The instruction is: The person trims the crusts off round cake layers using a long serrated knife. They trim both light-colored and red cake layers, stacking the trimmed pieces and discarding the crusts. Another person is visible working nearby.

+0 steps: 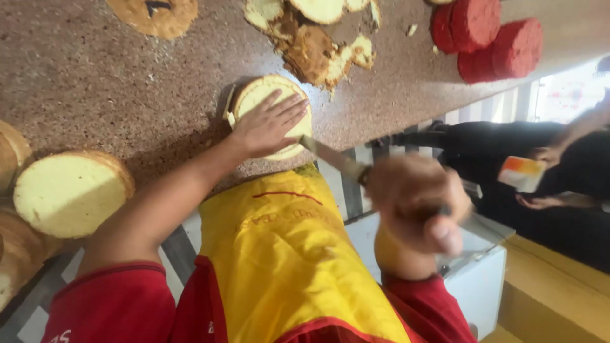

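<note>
Head view, looking down along the person's body: a round pale sponge cake (pixel 272 114) is shown standing on a speckled brown counter (pixel 95 76), close to the counter's near edge. The left hand (pixel 270 124) is laid flat on the top of the cake, fingers spread and pressing down, with nothing clasped in it. The right hand (pixel 416 203), blurred, is clenched around the handle of a long knife (pixel 330 157), whose blade is seen entering the cake's side just below the left hand's fingers. A yellow apron (pixel 279 254) over red sleeves is worn by the person. At the left edge of the counter, further pale cake rounds (pixel 70 190) are set with cut faces showing, well apart from the cake being cut. Beyond the cake, a heap of browned crust trimmings (pixel 314 47) is seen, and another browned round (pixel 155 16) lies at the top left. Red cake rounds (pixel 489 35) are grouped at the top right. At the right, a second person's hands (pixel 549 178) are visible against dark clothing, holding a small white and orange object (pixel 521 173).
</note>
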